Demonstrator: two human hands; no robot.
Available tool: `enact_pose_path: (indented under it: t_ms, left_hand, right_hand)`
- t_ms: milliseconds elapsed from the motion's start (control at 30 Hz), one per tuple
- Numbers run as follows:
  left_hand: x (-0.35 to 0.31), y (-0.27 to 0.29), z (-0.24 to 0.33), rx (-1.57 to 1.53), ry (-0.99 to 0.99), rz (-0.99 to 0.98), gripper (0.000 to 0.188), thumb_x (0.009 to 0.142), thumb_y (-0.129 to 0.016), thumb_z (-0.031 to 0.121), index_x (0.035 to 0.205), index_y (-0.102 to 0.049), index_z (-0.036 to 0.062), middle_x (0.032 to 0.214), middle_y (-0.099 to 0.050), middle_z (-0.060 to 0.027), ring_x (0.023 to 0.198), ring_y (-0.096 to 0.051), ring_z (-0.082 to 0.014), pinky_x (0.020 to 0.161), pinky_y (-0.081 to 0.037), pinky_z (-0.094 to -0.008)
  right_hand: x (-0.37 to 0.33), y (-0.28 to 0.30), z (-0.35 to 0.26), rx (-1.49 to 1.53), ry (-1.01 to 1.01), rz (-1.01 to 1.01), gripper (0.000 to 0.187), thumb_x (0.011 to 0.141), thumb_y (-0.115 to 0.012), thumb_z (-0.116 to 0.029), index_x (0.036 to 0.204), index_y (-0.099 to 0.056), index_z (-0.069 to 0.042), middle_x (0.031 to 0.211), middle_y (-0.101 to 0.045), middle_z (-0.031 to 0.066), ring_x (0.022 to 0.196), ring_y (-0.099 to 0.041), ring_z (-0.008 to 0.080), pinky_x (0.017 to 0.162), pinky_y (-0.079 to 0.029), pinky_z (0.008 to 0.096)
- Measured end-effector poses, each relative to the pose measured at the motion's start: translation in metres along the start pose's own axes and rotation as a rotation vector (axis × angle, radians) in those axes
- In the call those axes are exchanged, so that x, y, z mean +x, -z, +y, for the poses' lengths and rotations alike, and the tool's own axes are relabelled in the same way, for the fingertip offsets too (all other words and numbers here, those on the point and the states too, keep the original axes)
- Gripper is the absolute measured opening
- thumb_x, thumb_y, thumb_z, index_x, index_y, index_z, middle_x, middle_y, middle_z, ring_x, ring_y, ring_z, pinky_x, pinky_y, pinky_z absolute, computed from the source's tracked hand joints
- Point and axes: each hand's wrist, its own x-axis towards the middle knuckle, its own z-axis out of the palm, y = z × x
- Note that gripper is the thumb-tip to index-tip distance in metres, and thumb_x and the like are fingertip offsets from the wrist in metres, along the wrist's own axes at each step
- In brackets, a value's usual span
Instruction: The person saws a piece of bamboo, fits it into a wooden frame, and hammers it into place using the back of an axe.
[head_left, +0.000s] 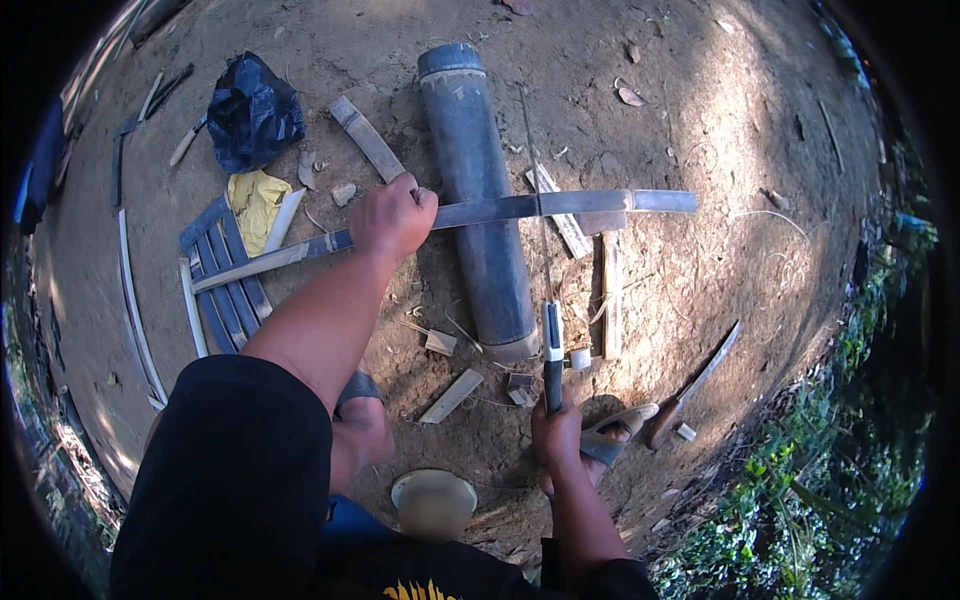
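Left hand [395, 218] grips a dark strip [490, 210], right hand [557, 432] a saw [553, 345].
Yellow print [412, 593], unreadable, marks the near shirt [235, 470].

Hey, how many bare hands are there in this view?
2. The left hand grips the long dark strip that crosses above the thick tube; the right hand holds the saw handle. Neither is hidden.

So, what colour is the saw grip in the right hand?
The saw grip in the right hand is black, best seen in the head view.
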Motion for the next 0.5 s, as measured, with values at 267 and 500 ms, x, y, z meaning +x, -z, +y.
enact_pose_path:
  t_ms: [267,500]
  left_hand:
    - [0.000,-0.001,-0.001,-0.013,0.023,-0.006,0.028,0.090,-0.055,0.035,0.092,-0.070,0.0114,0.090,-0.074,-0.0222,0.088,-0.072,-0.0447,0.081,-0.056,-0.0561]
    - [-0.001,-0.002,-0.006,0.027,0.044,-0.016,0.031,0.090,-0.053,0.036,0.096,-0.071,0.0114,0.094,-0.073,-0.0227,0.091,-0.070,-0.0466,0.082,-0.055,-0.0567]
  right_hand:
    - [0.034,0.003,-0.041,0.068,0.015,-0.049,0.016,0.088,-0.063,-0.009,0.103,-0.062,-0.002,0.084,-0.068,0.0307,0.086,-0.068,0.0515,0.075,-0.054,0.0520]
    - [-0.024,0.003,0.013,0.052,-0.005,-0.042,0.017,0.089,-0.064,-0.010,0.103,-0.063,-0.002,0.085,-0.069,0.0298,0.087,-0.068,0.0508,0.074,-0.054,0.0532]
